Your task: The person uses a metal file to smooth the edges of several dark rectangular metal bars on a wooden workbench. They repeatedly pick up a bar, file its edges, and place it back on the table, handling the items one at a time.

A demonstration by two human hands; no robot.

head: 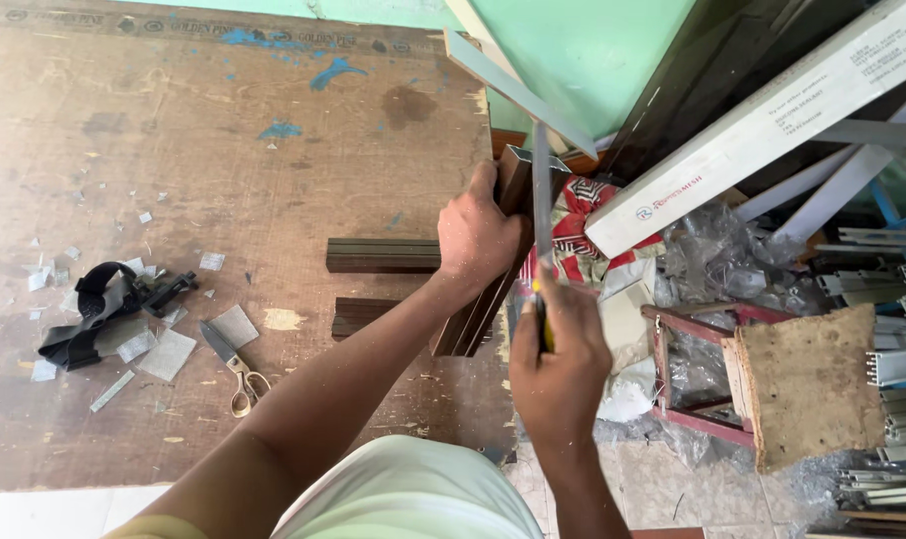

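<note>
My left hand [478, 235] presses down on a dark brown metal profile [516, 175] that lies along the right edge of the plywood table [223, 130]. In my right hand [558, 354] is a long flat steel file [541, 190] with a yellow handle, its blade reaching up past the profile's open far end. Two shorter brown profile pieces [381, 256] lie on the table just left of my left hand.
Scissors [235, 371], a black strap tool [93, 309] and several small mesh scraps lie at the table's left. To the right of the table stand a white long box [772, 115], crumpled plastic, a red-framed stool [762, 384] and aluminium sections [897, 369].
</note>
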